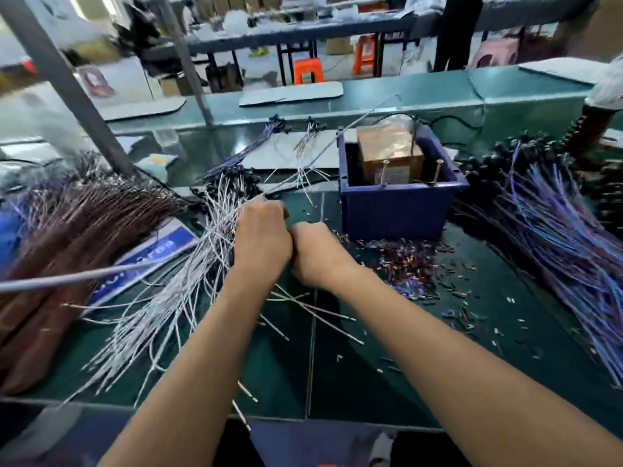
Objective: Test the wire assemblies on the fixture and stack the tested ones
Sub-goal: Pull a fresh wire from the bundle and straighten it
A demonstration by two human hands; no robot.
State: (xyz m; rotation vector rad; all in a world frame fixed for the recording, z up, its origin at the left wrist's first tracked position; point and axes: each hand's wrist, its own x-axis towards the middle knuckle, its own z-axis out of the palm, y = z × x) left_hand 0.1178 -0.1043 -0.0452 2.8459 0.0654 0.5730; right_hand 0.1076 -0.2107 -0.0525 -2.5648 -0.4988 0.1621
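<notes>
While both fists are pressed knuckle to knuckle, the left hand is curled round a thin grey wire assembly slanting up over the blue test fixture box. Whether the curled right hand pinches anything cannot be told. Limp white wires are fanned left of the box, presumably for easy picking.

Two fists meet beside the white wire bundle

Left hand grips a white wire running toward the blue bin; right hand touches it, fingers curled.
</notes>
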